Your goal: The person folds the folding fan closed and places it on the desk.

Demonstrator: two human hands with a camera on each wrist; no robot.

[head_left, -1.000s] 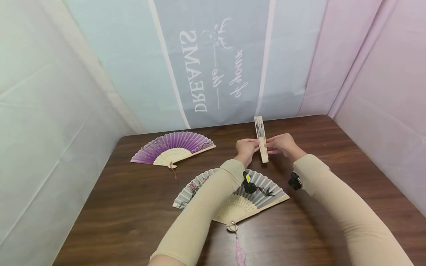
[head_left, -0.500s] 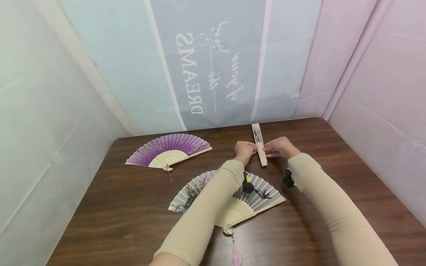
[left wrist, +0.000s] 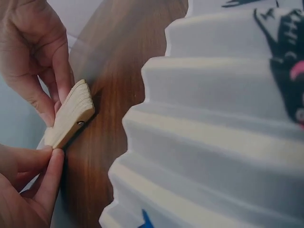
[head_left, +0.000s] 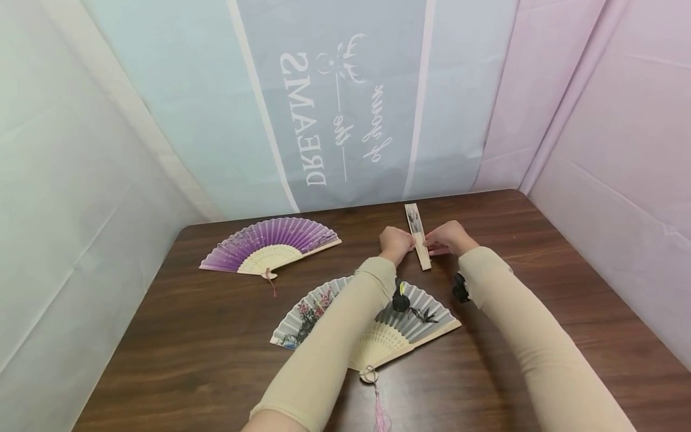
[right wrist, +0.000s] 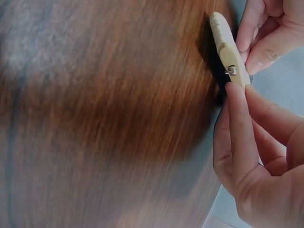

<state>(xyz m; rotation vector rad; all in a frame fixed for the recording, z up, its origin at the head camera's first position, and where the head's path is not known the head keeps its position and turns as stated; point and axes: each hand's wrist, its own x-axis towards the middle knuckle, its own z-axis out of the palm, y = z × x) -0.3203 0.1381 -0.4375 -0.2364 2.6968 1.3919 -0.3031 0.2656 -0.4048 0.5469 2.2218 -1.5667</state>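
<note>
Toward the back right of the table in the head view, a folded hand fan [head_left: 414, 222] with pale wooden ribs lies between both hands. My left hand [head_left: 396, 243] pinches its left side between thumb and finger. From the right, my right hand [head_left: 453, 237] pinches the opposite side. The left wrist view shows the stacked rib ends of the folded fan [left wrist: 73, 116]. A small metal rivet [right wrist: 231, 70] appears near its end in the right wrist view. Beneath my left forearm a grey fan [head_left: 421, 300] with painted flowers lies spread, partly hidden by the sleeve.
A purple fan [head_left: 275, 240] with a thin tassel lies spread at the back left. The grey fan's pink tassel [head_left: 380, 411] trails toward the front edge. Fabric walls surround the dark wooden table [head_left: 178, 336], and a printed cloth [head_left: 345, 120] hangs behind it.
Both hands have lowered the folded fan closer to the table, and its broad face shows more. The head view has shifted slightly. The two spread fans stay where they lie.
</note>
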